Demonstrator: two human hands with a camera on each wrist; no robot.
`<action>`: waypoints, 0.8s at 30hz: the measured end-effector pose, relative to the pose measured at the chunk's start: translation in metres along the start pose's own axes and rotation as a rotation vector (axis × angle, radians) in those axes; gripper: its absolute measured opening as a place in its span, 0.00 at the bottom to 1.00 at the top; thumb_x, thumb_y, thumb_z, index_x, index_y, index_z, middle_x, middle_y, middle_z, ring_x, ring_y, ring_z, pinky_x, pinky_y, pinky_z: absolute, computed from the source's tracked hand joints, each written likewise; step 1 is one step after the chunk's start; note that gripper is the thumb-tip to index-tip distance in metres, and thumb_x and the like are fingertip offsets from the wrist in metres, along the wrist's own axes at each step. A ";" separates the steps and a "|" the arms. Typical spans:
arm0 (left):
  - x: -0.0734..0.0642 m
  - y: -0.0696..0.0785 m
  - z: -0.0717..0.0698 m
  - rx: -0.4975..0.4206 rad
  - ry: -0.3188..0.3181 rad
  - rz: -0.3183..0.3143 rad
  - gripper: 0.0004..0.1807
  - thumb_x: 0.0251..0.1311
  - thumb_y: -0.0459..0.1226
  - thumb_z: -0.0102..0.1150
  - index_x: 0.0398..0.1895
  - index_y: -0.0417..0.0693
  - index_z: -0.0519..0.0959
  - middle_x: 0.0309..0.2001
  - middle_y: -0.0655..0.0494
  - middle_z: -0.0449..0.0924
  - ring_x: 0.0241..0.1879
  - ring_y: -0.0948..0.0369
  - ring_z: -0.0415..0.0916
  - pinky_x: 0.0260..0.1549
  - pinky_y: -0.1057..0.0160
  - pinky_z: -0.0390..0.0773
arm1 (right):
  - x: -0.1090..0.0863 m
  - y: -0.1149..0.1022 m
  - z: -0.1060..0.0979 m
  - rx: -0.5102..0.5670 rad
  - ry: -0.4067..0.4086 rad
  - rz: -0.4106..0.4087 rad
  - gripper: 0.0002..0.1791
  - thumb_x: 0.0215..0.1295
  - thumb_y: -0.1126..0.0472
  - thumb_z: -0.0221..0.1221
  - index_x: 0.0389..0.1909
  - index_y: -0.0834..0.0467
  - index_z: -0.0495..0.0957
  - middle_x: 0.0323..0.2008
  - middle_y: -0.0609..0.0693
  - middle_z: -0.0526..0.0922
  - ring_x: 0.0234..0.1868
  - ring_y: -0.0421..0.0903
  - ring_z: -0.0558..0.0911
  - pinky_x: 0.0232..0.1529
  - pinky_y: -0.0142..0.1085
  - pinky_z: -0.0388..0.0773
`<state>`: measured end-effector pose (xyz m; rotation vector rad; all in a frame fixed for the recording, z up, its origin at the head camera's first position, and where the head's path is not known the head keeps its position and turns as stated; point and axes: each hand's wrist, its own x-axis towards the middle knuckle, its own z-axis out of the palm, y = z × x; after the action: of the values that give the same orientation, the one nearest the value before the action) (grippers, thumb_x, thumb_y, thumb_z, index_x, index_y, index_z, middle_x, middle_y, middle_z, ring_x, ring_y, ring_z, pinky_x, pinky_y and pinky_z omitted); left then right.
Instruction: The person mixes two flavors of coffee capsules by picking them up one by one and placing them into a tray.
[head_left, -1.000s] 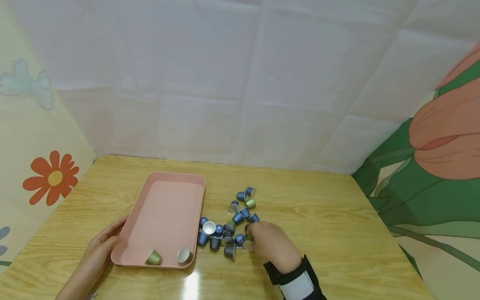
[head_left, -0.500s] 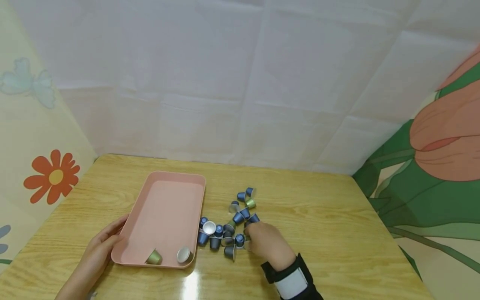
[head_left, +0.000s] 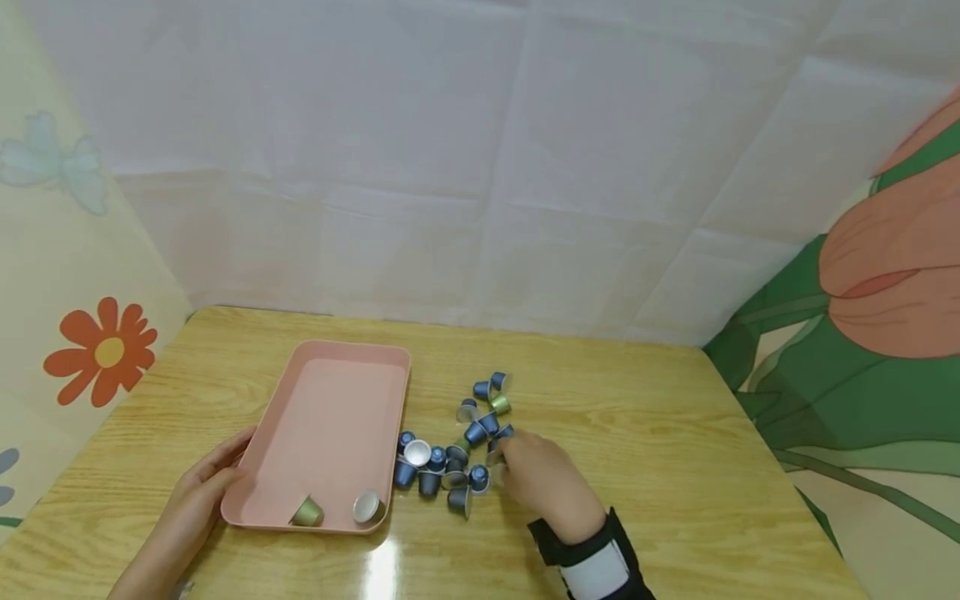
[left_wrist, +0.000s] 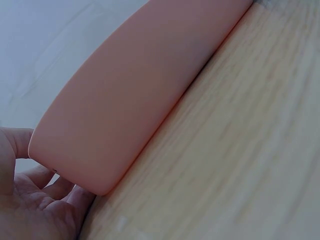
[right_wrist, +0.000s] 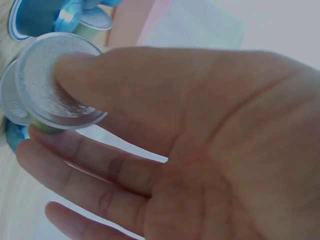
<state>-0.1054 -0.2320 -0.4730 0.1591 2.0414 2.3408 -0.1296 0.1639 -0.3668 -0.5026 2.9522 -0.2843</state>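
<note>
My left hand (head_left: 198, 508) grips the near left side of a pink tray (head_left: 330, 417); in the left wrist view the thumb lies at the rim and the fingers (left_wrist: 37, 175) curl against the outer wall. Inside the tray lie a green coffee capsule (head_left: 307, 512) and a silver-lidded one (head_left: 368, 507). Over the right edge of the capsule pile, my right hand (head_left: 543, 475) pinches a coffee capsule (right_wrist: 35, 75). Its thumb presses the foil lid and the fingers sit behind; a bit of green body shows below the lid. The head view mostly hides this capsule.
Several blue, dark and green capsules (head_left: 429, 483) lie heaped against the tray's right wall. More capsules (head_left: 482, 389) trail toward the back of the wooden table (head_left: 637, 433). A white sheet (head_left: 375, 167) hangs behind, with printed panels on both sides.
The green capsule that lay beside the blue one at the pile's right edge has left its spot and is in my right hand. The left hand and tray stay put.
</note>
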 end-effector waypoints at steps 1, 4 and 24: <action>0.000 0.000 0.000 0.000 -0.001 -0.001 0.27 0.67 0.31 0.45 0.70 0.44 0.60 0.52 0.88 0.72 0.51 0.86 0.67 0.43 0.85 0.73 | 0.000 -0.001 -0.001 -0.007 0.012 -0.002 0.09 0.54 0.68 0.58 0.36 0.63 0.83 0.31 0.53 0.82 0.28 0.45 0.77 0.28 0.40 0.79; 0.001 0.000 -0.001 0.005 -0.005 -0.001 0.27 0.68 0.31 0.44 0.70 0.43 0.59 0.52 0.88 0.72 0.51 0.86 0.67 0.43 0.86 0.72 | -0.001 -0.007 -0.004 -0.042 0.063 -0.038 0.09 0.57 0.65 0.59 0.37 0.63 0.83 0.29 0.51 0.79 0.26 0.43 0.74 0.26 0.38 0.76; 0.001 -0.004 -0.002 -0.007 -0.011 0.043 0.26 0.67 0.30 0.43 0.69 0.46 0.63 0.52 0.87 0.73 0.51 0.85 0.67 0.43 0.85 0.73 | 0.015 -0.090 0.013 -0.157 0.212 -0.468 0.15 0.65 0.50 0.54 0.44 0.54 0.82 0.34 0.45 0.84 0.34 0.39 0.79 0.38 0.33 0.80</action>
<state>-0.1067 -0.2330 -0.4770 0.2177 2.0444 2.3661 -0.1133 0.0737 -0.3624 -1.2607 3.0326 -0.1581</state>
